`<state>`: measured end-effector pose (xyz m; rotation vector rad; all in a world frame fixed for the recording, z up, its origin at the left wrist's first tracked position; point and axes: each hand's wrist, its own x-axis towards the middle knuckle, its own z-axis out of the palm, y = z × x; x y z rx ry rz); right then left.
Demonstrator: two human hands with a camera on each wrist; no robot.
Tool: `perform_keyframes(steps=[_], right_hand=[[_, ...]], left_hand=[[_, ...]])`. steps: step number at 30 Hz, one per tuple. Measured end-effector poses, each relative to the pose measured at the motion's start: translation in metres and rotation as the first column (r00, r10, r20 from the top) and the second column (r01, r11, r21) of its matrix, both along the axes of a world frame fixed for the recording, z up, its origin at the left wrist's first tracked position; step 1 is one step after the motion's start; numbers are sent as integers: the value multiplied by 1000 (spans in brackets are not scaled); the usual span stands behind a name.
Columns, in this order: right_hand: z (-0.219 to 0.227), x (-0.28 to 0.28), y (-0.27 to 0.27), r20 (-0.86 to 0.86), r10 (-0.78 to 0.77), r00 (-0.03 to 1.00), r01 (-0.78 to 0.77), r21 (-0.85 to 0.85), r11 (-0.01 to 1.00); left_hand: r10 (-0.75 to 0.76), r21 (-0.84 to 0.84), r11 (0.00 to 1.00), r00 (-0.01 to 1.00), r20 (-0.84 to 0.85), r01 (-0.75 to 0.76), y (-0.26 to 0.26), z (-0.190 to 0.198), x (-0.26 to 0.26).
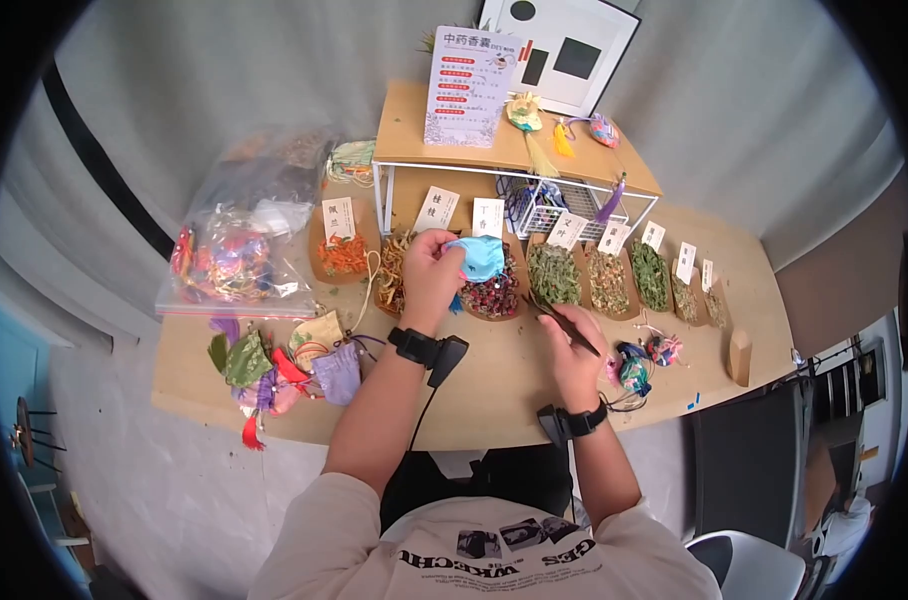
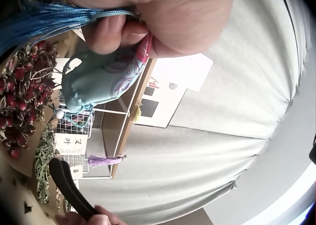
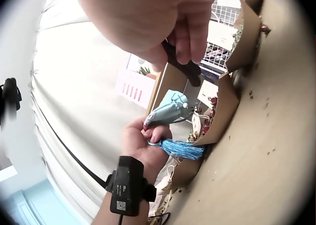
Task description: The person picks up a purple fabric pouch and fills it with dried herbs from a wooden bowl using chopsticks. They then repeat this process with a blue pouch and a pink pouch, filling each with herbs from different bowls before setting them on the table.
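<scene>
The left hand (image 1: 432,280) pinches a small light blue pouch (image 1: 481,257) by its lower end, above the tray of dried red buds (image 1: 491,296). In the left wrist view the pouch (image 2: 101,79) shows a pink edge, and a blue tassel (image 2: 49,25) hangs from it. The right hand (image 1: 574,355) holds dark tongs (image 1: 564,322) near the tray of green leaves (image 1: 554,274). In the right wrist view the tongs' dark tips (image 3: 193,76) are just beside the pouch (image 3: 169,109), apart from it; nothing shows between them.
Labelled trays of dried herbs, such as orange pieces (image 1: 345,256), line the table (image 1: 464,400). Behind stands a wooden shelf (image 1: 404,120) with a sign (image 1: 471,88). A plastic bag (image 1: 239,250) and fabric pouches (image 1: 336,374) lie left; more pouches (image 1: 636,374) lie right.
</scene>
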<state>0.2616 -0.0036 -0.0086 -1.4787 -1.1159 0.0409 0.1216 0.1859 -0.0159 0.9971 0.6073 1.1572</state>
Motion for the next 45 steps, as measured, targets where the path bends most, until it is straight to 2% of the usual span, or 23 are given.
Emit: perform_keyframes(steps=[3,4,6,7,11,13,17,19,25,29,31,32,34,36,38,39,42,45], right_hand=[[-14,13,-19,-80,-130,988,127,-40,991],[-23,22,-30,-79,-133,988,129,-49,990],[-24,30,-43,-97,-261,961,247,-130,960],[-24,32,-49,-46,-280,959,273,-115,955],[-23,39,-58,-61,-308,949,293,-187,938],[-34,45,-56,-83,-328,941,304,-221,927],[-46,51,-48,-85,-269,959,247,-213,945],[-53,55,-46,6,-234,972,231,-201,952],[-55,54,-48,-36,-255,966,245,-173,954],[-29,35,-45,-85,-253,964,237,-162,958],[-4,18,-35,-106,-150,983,141,-89,986],[2,14,-28,-109,-156,982,146,-88,985],[10,8,-12,1,-67,998,67,0,998],[13,5,0,-49,-32,998,31,-15,999],[12,4,5,-205,-13,979,0,-62,998],[13,6,3,-202,-7,979,-6,-64,998],[11,20,-20,-269,-62,961,69,17,997],[19,33,-49,-318,-150,936,141,-52,989]], left_hand=[[-17,-15,1000,999,41,17,3,-2,-3],[-39,-26,999,997,67,41,2,0,-4],[-43,-44,998,996,75,46,1,2,-3],[-43,-55,997,996,81,48,1,2,-3],[-74,-59,995,991,112,81,-1,2,-3],[-73,-42,996,994,76,76,-1,1,-2],[-44,-49,998,999,29,45,-2,4,-1],[-43,-37,998,999,30,44,-2,4,-1],[-29,-13,999,999,44,29,-5,5,0],[-14,16,1000,999,46,13,-1,1,0],[-13,-20,1000,1000,15,13,-2,4,-3],[-19,-19,1000,1000,12,19,-2,3,-3],[13,-10,1000,1000,24,-13,-1,2,-2],[18,-6,1000,1000,25,-18,-1,3,-3],[29,-3,1000,999,30,-29,0,4,-3],[21,-12,1000,999,44,-21,1,4,-3],[23,-46,999,998,52,-21,-1,6,-6],[15,-92,996,998,68,-9,-7,17,-5]])
